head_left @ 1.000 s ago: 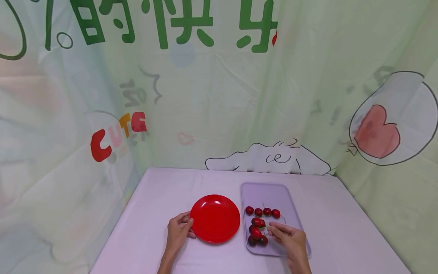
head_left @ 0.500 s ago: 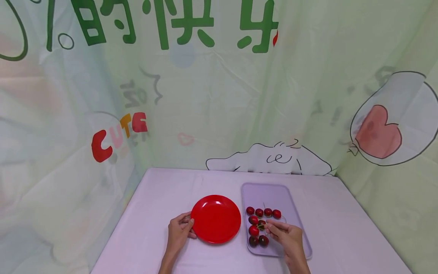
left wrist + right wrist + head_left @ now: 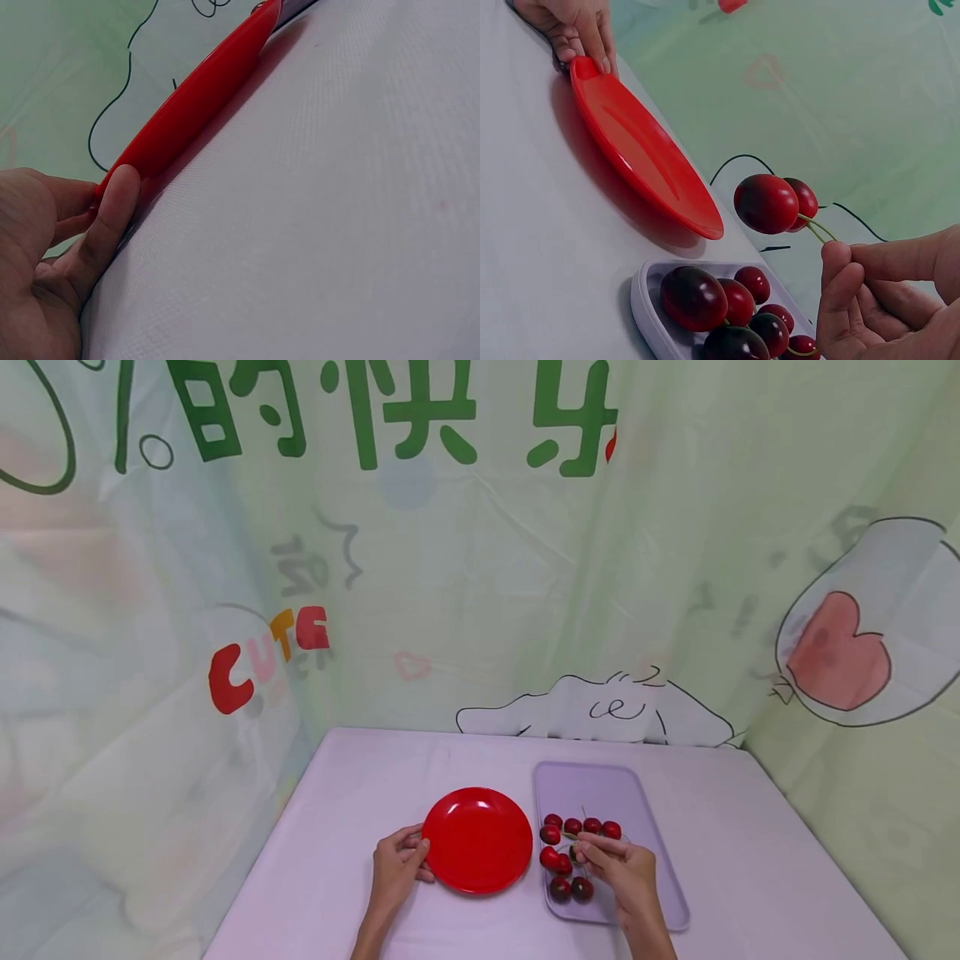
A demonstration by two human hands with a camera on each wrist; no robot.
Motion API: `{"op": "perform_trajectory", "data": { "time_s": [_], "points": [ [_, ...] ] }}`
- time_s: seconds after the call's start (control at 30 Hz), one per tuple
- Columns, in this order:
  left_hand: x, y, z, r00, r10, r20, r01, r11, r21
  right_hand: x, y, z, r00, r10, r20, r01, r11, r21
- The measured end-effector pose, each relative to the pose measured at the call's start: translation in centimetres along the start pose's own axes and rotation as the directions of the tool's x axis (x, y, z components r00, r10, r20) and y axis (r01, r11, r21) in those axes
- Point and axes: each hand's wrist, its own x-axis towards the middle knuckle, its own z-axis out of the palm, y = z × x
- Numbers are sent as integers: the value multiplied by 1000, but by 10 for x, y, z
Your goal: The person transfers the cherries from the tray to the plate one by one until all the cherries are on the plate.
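Observation:
My left hand [image 3: 397, 862] pinches the left rim of a round red plate [image 3: 477, 841], which bears nothing. In the left wrist view the thumb and fingers [image 3: 118, 195] close on the edge of the plate [image 3: 191, 109]. Over the lilac tray [image 3: 588, 781], my right hand [image 3: 632, 870] pinches thin green stems between thumb and fingertips. From these stems a pair of dark red cherries [image 3: 766, 204] hangs, side by side and off the tray in the right wrist view. Several other cherries [image 3: 694, 298] lie in the tray, partly hidden by the right hand in the head view.
A pale table [image 3: 360, 777] carries the plate and, just to its right, the tray. Printed curtains [image 3: 480, 568] rise behind the table and along both sides. A row of cherries [image 3: 592, 826] lies across the middle of the tray.
My right hand has moved a little left and away from me, lifting the pair of cherries by their stems toward the tray's left edge. The left hand still holds the plate's rim.

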Motion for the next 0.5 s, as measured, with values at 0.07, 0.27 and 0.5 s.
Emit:
{"op": "perform_trajectory", "data": {
  "time_s": [0.07, 0.27, 0.5],
  "points": [
    [0, -1, 0, 1000, 0, 4, 0, 1000, 4, 1, 0, 1, 1000, -2, 2, 2, 1000, -4],
    [2, -2, 2, 1000, -2, 2, 2, 1000, 2, 0, -1, 6, 1000, -25, 13, 25, 1000, -16],
    [0, 2, 1, 1000, -12, -2, 12, 1000, -20, 0, -2, 12, 999, -32, 26, 33, 999, -11]
  ]
}}
